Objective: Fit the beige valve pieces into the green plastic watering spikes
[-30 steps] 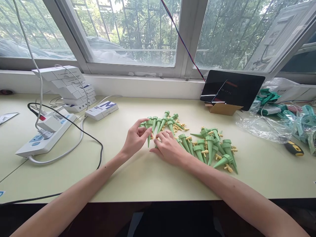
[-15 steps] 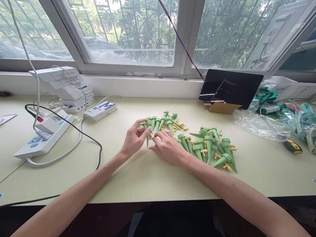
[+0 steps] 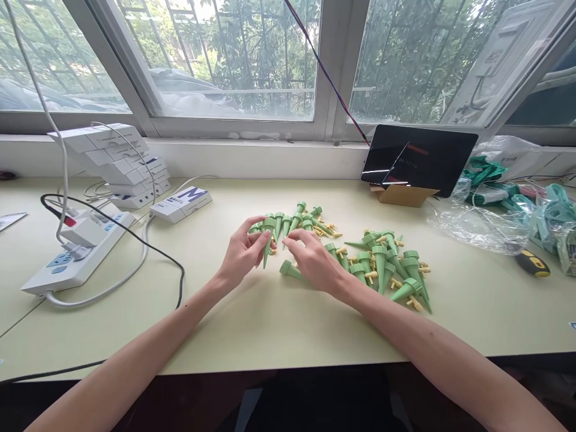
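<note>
My left hand is closed around a green plastic watering spike, its cap up and its pointed end down. Just to the right, my right hand has its fingertips drawn together in a pinch; whatever may be between them is too small to make out. Under that hand lies another green spike, partly hidden by the palm. Behind both hands is a cluster of capped green spikes with small yellow valve pieces beside it. A larger heap of green spikes with yellow valves lies to the right.
A power strip with cables and stacked white boxes stand at the left, near a single white box. At the back right, a tablet leans on a cardboard stand. Plastic wrap and a yellow-black handle lie farther right.
My right hand has drawn slightly back to the right from the left hand, its fingers bunching together. A green spike now shows beneath it. My left hand keeps its spike.
</note>
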Tool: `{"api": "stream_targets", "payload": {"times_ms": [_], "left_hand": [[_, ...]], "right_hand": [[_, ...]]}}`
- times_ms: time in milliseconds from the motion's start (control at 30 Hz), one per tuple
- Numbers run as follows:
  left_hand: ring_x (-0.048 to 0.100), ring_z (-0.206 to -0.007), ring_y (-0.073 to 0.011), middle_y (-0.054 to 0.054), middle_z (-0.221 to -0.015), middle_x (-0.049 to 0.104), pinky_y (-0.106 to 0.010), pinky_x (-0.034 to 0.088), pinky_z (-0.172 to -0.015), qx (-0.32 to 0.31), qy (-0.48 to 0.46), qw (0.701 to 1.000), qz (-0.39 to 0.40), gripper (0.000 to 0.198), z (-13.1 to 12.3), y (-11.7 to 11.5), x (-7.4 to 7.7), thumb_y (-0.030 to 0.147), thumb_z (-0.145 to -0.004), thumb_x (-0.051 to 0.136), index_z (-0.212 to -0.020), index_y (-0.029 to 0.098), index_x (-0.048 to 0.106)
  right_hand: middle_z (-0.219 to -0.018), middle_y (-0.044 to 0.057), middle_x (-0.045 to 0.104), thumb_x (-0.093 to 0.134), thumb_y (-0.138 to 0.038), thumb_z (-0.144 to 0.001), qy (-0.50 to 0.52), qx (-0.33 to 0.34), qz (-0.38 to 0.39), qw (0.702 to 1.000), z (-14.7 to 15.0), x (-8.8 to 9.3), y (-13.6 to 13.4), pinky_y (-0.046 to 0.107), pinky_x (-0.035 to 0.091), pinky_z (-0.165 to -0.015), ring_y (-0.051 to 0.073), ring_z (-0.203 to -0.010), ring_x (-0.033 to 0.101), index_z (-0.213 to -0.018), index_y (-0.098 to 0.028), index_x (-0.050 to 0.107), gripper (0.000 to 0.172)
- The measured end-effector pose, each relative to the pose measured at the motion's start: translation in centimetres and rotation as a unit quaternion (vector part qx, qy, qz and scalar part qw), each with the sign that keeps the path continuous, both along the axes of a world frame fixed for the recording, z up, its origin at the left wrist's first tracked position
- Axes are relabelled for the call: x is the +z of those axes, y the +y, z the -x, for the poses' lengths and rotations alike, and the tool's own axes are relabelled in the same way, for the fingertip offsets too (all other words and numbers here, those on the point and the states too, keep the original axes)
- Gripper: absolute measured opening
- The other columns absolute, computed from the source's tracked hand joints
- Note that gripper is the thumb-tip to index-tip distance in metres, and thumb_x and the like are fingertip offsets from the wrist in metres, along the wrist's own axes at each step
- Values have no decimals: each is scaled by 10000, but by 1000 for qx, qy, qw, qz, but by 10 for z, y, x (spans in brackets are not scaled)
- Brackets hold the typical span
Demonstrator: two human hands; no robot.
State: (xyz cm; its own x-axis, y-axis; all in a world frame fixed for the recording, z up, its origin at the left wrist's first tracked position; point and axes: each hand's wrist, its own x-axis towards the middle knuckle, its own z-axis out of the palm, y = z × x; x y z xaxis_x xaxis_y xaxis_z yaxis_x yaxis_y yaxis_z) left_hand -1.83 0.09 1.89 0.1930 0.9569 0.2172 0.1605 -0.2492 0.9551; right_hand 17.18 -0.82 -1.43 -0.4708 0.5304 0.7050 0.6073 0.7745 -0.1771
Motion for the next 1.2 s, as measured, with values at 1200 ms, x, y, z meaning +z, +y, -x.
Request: {"api": "stream_targets", "payload": {"times_ms": [1200], "left_hand": [[432, -425, -80, -20, -703, 669, -201, 364, -404, -84, 19, 996, 31, 466, -1, -4, 1, 442, -891, 622, -1277, 212, 498]], "right_hand": [[-758, 37, 609, 433, -212, -1006, 64, -22, 17, 998, -2, 7, -4, 245, 388, -563, 136, -639, 521, -907, -183, 603, 199]]}}
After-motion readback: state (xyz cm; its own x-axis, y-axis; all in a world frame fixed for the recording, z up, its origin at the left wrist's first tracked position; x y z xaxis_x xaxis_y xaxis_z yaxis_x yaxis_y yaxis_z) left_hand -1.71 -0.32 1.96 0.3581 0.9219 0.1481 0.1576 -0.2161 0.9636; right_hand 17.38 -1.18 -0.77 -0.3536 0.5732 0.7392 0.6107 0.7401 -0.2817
